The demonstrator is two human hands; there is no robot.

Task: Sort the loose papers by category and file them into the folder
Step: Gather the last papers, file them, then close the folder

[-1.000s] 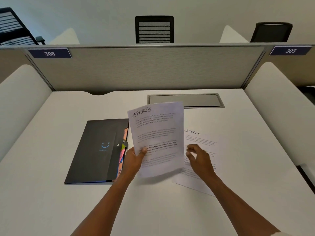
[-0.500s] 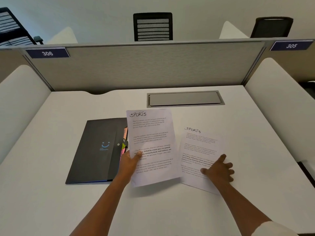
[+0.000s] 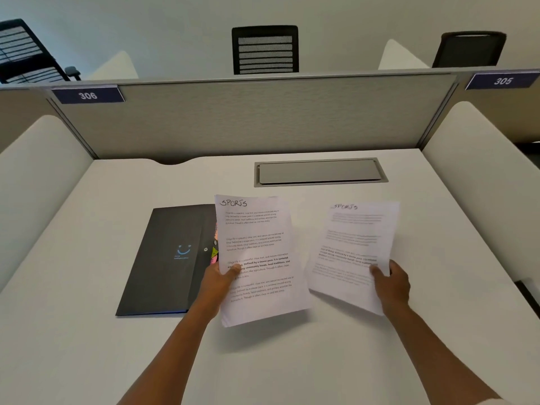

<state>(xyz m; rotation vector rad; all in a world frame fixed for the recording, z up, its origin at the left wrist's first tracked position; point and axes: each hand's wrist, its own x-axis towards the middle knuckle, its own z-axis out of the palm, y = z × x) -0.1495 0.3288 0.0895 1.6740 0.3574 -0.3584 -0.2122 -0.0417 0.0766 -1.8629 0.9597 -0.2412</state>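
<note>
White sheets pinched at outer edges, gap between

From my remote seat I see two bare forearms, the left hand and right hand without rings, watch or gloves — only a sliver of white sleeve at the right arm's lower edge.

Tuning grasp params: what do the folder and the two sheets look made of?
Folder: likely matte plastic, dark grey, smooth, with a snap button and printed smile logo; could be coated card.
Left-hand sheet and right-hand sheet: thin white printer paper, matte; both bow where the left hand and right hand pinch them.
</note>
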